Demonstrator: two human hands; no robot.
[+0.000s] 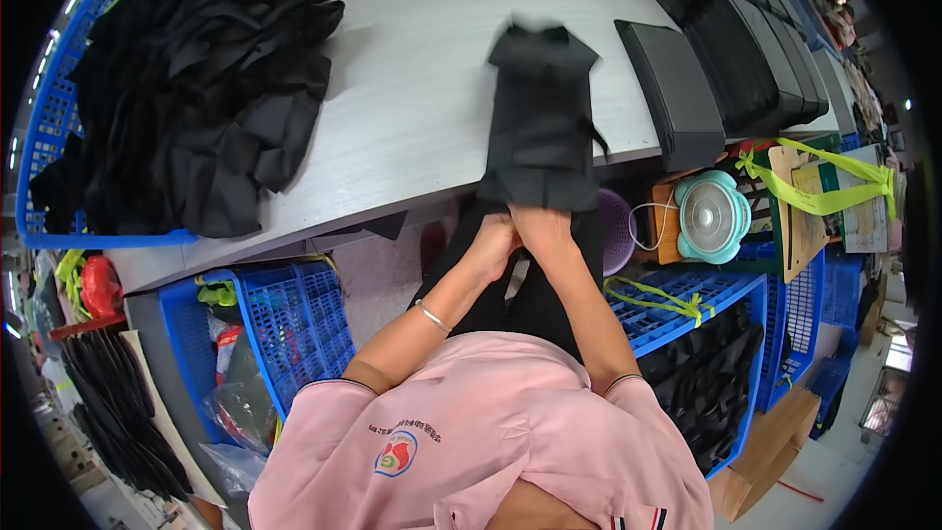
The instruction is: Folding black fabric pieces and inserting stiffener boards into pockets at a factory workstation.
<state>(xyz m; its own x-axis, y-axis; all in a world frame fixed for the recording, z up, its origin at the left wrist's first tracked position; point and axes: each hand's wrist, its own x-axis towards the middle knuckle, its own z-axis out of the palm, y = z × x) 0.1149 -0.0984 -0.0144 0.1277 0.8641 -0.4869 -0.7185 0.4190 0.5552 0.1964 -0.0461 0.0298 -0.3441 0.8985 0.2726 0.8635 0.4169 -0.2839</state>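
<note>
A black fabric bag (542,128) stretches away from me over the table's near edge, its far end smeared by motion. A thin dark strap sticks out from its right side. At the bag's near end, my right hand (541,228) is closed on the edge, with its fingertips hidden under the cloth. My left hand (497,244) is curled closed right beside it, against the same near edge. The fingers of both hands are partly covered, and the two hands nearly touch.
A blue crate (108,238) heaped with black fabric pieces (211,88) occupies the grey table's (402,69) left. Folded black pieces (667,83) are stacked at the right. Below stand a turquoise fan (713,217), a purple basket (615,231) and blue crates (677,319) on both sides.
</note>
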